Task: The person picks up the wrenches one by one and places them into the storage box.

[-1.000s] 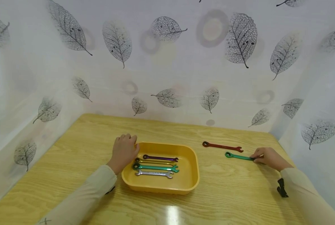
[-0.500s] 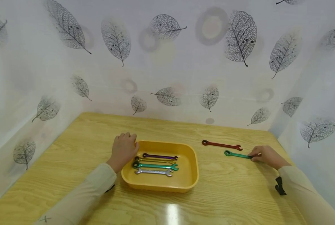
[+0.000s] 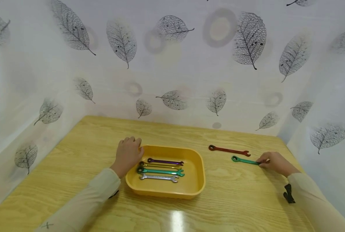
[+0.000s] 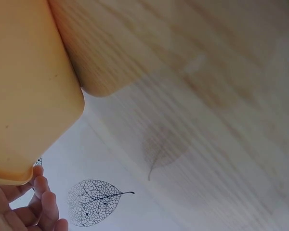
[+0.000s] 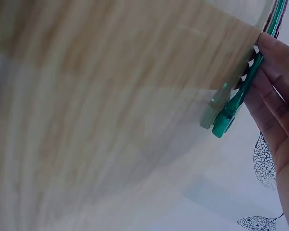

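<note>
My left hand (image 3: 127,154) holds the back left corner of a yellow plastic tray (image 3: 200,180). Its curled fingers (image 4: 49,208) show at the tray's rim (image 4: 12,181) in the left wrist view. On the right, my right hand (image 3: 276,162) pinches the open end of a green ratcheting wrench (image 3: 245,160) between thumb and fingers. That wrench lies low along the table, its ring end pointing left; the right wrist view shows the same green wrench (image 5: 238,98) close to the surface. Just behind it a red ratcheting wrench (image 3: 228,150) lies on the table.
Inside the tray several wrenches lie side by side: purple (image 3: 165,161), yellow (image 3: 161,166), green (image 3: 161,171) and silver (image 3: 159,177). The wood-grain table (image 3: 224,199) ends at a leaf-patterned cloth (image 3: 187,71) behind and at both sides.
The head view shifts slightly. Both hands, the tray and the wrenches otherwise stay where they are, with the right hand still pinching the green wrench.
</note>
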A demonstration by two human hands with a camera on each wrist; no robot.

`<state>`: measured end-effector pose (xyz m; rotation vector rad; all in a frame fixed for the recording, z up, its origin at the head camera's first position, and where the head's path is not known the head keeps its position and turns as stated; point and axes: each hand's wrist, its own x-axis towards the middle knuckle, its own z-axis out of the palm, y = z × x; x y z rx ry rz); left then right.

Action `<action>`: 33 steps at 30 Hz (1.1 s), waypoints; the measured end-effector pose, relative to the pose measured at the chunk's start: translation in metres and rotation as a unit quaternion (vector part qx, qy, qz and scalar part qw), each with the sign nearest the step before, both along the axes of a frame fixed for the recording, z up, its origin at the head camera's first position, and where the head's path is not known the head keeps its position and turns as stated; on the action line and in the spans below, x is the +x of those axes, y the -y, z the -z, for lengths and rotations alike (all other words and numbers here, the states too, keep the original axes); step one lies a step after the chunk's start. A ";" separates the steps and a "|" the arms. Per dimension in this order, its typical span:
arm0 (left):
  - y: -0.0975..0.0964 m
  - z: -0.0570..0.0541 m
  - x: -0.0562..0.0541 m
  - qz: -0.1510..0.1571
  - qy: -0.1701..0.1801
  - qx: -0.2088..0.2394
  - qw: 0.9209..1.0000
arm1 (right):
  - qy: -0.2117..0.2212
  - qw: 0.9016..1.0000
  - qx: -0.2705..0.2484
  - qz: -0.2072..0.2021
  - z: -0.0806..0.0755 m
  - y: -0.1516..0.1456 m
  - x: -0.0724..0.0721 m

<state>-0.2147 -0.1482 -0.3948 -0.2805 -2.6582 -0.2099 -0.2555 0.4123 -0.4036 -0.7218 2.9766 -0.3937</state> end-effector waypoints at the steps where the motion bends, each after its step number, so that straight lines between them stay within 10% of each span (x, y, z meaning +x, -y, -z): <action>1: 0.000 0.000 0.000 0.000 0.000 0.000 1.000 | 0.000 1.000 -0.002 0.000 0.000 -0.001 0.001; 33: 0.000 0.000 0.000 -0.005 0.008 0.001 1.000 | -0.005 0.995 -0.079 0.055 -0.003 -0.006 0.018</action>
